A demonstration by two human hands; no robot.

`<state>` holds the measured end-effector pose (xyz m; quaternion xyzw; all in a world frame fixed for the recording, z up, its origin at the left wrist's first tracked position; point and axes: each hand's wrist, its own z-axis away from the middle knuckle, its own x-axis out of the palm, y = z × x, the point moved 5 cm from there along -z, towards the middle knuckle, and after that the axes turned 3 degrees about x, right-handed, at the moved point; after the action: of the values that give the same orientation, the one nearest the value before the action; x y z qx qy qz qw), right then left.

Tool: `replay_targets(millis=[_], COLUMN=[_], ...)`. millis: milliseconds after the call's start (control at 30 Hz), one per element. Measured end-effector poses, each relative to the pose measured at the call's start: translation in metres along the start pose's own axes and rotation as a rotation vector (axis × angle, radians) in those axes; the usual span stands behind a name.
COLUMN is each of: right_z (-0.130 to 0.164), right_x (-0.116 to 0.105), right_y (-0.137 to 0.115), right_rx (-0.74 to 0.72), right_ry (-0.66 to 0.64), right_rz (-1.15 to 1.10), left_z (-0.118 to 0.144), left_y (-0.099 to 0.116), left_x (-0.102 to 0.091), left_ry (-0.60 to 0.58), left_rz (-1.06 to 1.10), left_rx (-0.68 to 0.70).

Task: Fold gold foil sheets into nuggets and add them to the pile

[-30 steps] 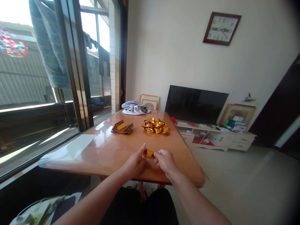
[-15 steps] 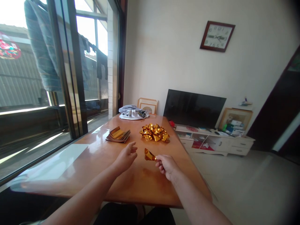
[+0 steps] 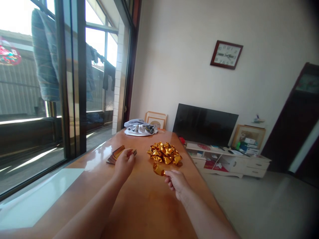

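Note:
Between the thumb and fingers of my right hand (image 3: 176, 182) is one end of a folded gold foil paper piece (image 3: 157, 168), held just above the table. My left hand (image 3: 124, 165) is at the stack of gold foil paper sheets (image 3: 115, 155), its fingers curled closed over the right edge and covering part of the stack. Just beyond the held piece lies a heap of folded gold foil pieces (image 3: 165, 153), shiny and crumpled in shape.
The glossy wooden table (image 3: 139, 202) carries folded grey and white cloth (image 3: 141, 127) and picture frames (image 3: 158, 119) at its far end. A pale sheet (image 3: 53, 196) lies at the left. A television (image 3: 205, 124) stands on a white cabinet (image 3: 234, 156) beyond.
My left hand has moved left and forward onto the sheet stack, its fingers closing. The right hand still holds the folded piece, now nearer the heap. The view has tilted upward.

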<state>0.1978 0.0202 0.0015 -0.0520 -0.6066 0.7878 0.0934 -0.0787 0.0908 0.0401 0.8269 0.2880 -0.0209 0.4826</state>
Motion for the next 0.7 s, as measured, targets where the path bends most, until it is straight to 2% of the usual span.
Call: replay_targets(millis=[167,367,533,700], right_z=[-0.029,-0.078,-0.114,-0.136], right_x=[-0.01,-0.047,-0.067,-0.071], right_y=[-0.022,-0.05,-0.056,-0.055], right_rx=[-0.08,-0.124,-0.052,0.03], right_ry=[0.12,0.372,0.511,0.533], right_rz=[-0.006,-0.036,-0.063,-0.096], left_z=[0.002,-0.006,-0.014,-0.016], left_y=[-0.017,-0.032,-0.035,-0.038], left_x=[-0.006,-0.014,-0.021,-0.025], left_ry=[0.028,0.076,0.103,0.124], left_rz=[-0.079,-0.166,-0.217,-0.258], left_rx=[0.055,0.091,0.058,0.036])
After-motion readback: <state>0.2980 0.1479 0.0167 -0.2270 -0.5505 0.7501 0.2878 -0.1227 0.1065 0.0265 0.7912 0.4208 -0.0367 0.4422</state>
